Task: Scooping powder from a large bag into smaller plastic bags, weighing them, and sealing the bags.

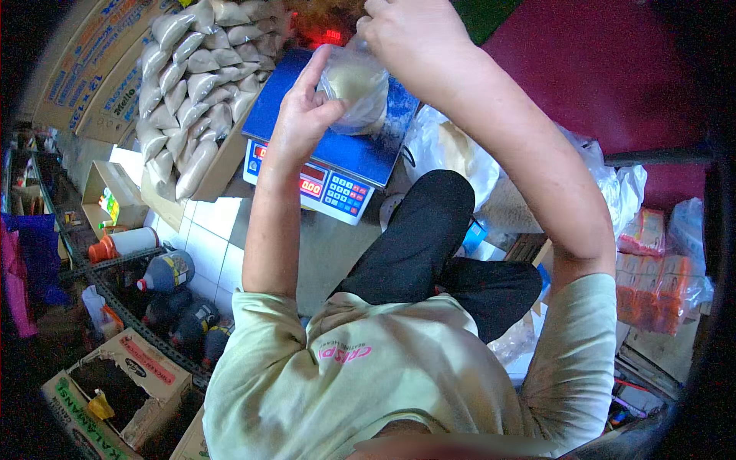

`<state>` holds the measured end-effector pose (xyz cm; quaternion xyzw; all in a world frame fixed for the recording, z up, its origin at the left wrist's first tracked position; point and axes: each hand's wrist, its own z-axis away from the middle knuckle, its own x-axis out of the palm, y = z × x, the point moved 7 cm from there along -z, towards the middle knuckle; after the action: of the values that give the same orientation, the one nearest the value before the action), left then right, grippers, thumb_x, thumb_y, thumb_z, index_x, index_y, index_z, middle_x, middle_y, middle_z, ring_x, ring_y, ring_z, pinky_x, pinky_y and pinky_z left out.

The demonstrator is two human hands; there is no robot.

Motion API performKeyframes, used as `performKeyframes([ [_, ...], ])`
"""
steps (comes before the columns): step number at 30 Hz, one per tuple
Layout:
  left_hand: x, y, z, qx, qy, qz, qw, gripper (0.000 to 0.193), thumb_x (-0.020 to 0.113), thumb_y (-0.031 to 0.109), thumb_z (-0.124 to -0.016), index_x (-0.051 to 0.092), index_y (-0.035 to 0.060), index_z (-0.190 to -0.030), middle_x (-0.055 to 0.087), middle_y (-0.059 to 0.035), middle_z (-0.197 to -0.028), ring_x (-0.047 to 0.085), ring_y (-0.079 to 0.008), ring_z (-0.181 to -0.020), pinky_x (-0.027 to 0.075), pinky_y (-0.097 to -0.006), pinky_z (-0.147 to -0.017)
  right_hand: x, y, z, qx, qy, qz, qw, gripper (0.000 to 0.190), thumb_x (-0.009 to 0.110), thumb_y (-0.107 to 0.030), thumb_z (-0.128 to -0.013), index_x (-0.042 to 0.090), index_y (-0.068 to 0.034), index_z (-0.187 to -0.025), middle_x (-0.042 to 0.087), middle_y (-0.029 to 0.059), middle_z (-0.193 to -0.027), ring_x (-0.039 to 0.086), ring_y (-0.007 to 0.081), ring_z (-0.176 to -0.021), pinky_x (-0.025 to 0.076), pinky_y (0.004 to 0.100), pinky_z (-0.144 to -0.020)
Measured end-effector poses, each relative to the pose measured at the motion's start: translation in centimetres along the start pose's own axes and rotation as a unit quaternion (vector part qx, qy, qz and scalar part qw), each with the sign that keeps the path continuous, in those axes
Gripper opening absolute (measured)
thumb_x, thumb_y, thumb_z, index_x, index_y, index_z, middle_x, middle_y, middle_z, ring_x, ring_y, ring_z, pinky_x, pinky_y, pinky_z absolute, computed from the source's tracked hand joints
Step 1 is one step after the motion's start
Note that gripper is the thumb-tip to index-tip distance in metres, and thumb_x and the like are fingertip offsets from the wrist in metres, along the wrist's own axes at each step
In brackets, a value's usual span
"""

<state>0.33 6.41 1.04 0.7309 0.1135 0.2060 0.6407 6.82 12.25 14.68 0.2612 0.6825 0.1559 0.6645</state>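
A clear plastic bag with a pale granular or powdery filling is over the blue platform of a digital scale. I cannot tell whether the platform bears its weight. My left hand holds the bag's near left side, thumb across it and forefinger stretched along it. At the bag's top, my right hand has its fingers closed on the gathered plastic, partly cut off by the upper picture edge. Red displays glow on the scale's white front panel, beside a keypad; my left wrist covers part of it.
Left of the scale, an open cardboard box is heaped with filled clear bags. White plastic bags lie to the right, near my bent knee. Dark bottles and a torn carton stand at lower left; orange packs sit far right.
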Motion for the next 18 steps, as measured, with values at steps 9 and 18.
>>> performKeyframes([
  [9,0.3,0.8,0.2,0.028,-0.028,-0.018,0.999,0.074,0.054,-0.005,-0.070,0.024,0.0054,-0.136,0.043,-0.0099,-0.125,0.053,-0.0122,-0.095,0.042,-0.0235,-0.081,4.8,5.0,6.7,0.161,0.024,-0.080,0.983,0.039,0.063,-0.018,-0.068,0.057,-0.014,-0.106,0.057,0.0073,-0.095,0.053,0.0252,-0.097,0.036,0.0451,-0.085],
  [18,-2.2,5.3,0.1,0.092,-0.032,-0.263,0.960,0.046,0.060,0.015,-0.078,0.050,0.0124,-0.123,0.036,-0.0086,-0.134,0.043,-0.0135,-0.112,0.041,-0.0227,-0.079,21.9,5.4,25.9,0.361,-0.043,-0.401,0.841,0.058,0.070,-0.024,-0.066,0.051,-0.004,-0.116,0.055,0.0213,-0.107,0.054,0.0352,-0.097,0.042,0.0370,-0.083],
])
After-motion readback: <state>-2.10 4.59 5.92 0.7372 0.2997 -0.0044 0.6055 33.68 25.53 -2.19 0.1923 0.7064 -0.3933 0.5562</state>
